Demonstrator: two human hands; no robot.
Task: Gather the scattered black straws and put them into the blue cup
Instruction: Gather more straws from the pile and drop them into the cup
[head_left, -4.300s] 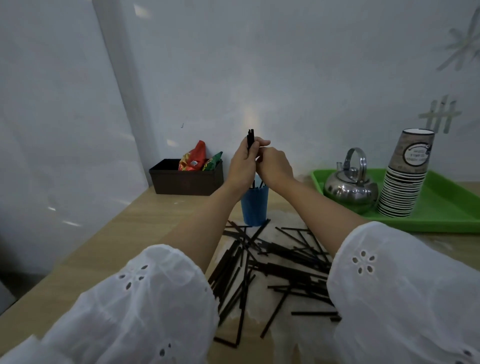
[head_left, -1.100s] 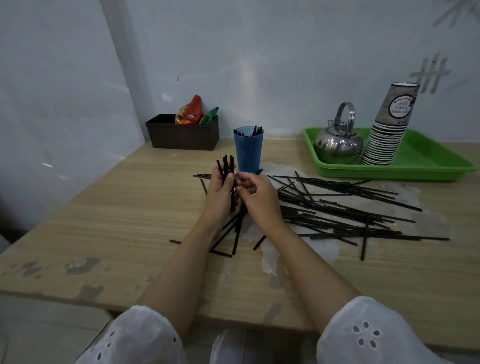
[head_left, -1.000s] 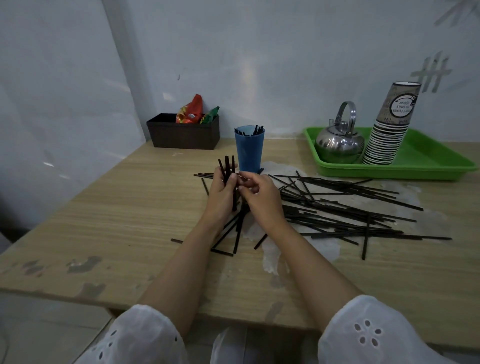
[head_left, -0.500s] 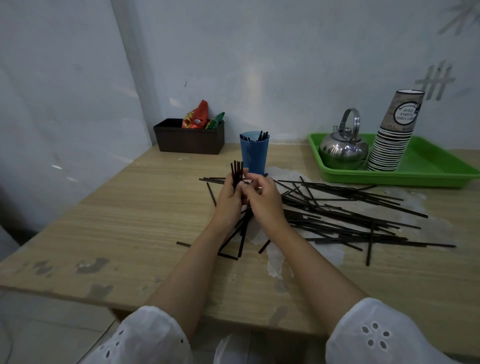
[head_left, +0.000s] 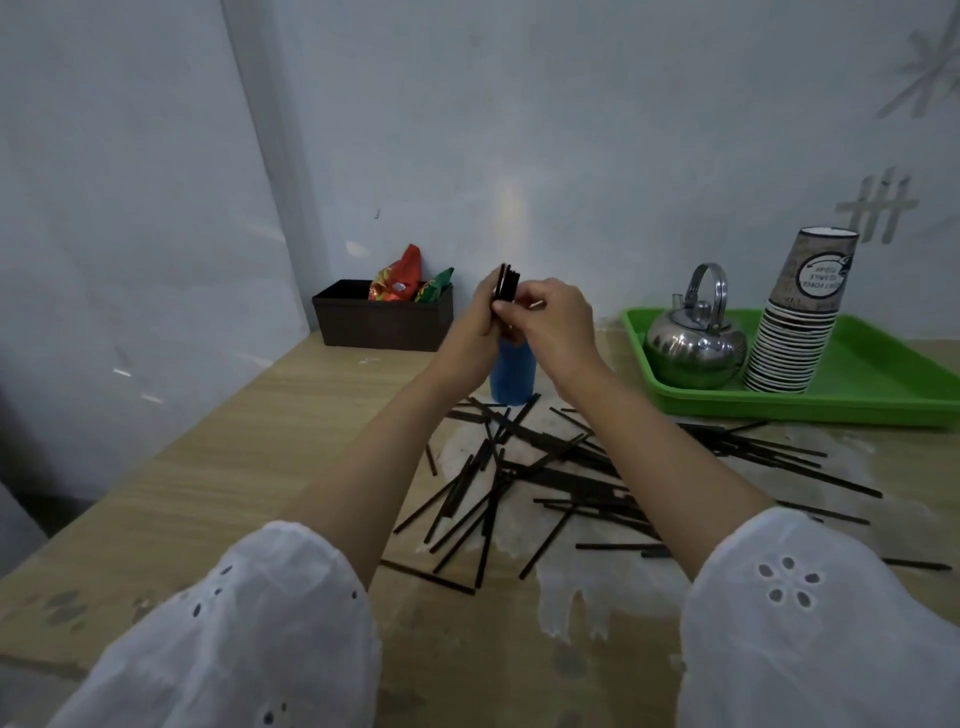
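Both hands hold a small upright bundle of black straws (head_left: 508, 283) directly above the blue cup (head_left: 511, 375). My left hand (head_left: 475, 325) grips the bundle from the left and my right hand (head_left: 553, 322) pinches it from the right. The hands hide the cup's rim and whatever is inside it. Many more black straws (head_left: 545, 467) lie scattered on the wooden table (head_left: 249, 457) in front of the cup, partly under my forearms.
A dark brown box (head_left: 383, 321) with snack packets stands at the back left against the wall. A green tray (head_left: 878, 384) at the back right carries a steel kettle (head_left: 696, 340) and a stack of paper cups (head_left: 800, 317).
Both hands have lifted the straw bundle from the table up and away, over the blue cup. The camera has moved closer and tilted.
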